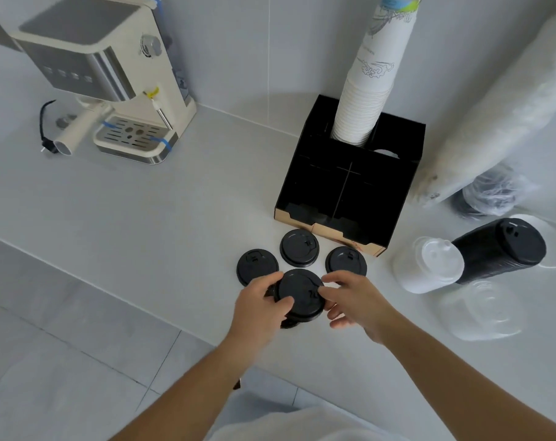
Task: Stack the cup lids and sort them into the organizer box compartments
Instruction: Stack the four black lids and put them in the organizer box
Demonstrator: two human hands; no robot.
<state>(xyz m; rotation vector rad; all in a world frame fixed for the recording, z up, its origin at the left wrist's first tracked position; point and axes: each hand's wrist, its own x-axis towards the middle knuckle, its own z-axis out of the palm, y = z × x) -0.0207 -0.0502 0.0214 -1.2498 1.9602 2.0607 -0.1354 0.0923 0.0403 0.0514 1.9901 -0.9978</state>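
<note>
A small stack of black cup lids (pixel 299 294) sits near the counter's front edge. My left hand (pixel 260 305) grips its left side, thumb on the top lid. My right hand (pixel 354 300) touches its right rim with fingers spread. Three single black lids lie flat behind it: one on the left (pixel 257 265), one in the middle (pixel 299 248), one on the right (pixel 346 261). The black organizer box (pixel 349 186) stands beyond them with its front compartments empty and a tall stack of white paper cups (pixel 370 81) in a rear slot.
Lying stacks of white lids (pixel 429 265), black lids (pixel 499 249) and clear lids (pixel 480 310) rest at the right. Wrapped sleeves of cups (pixel 505 106) lean on the right wall. A coffee machine (pixel 108 74) stands at the back left. The counter edge (pixel 111 291) runs diagonally.
</note>
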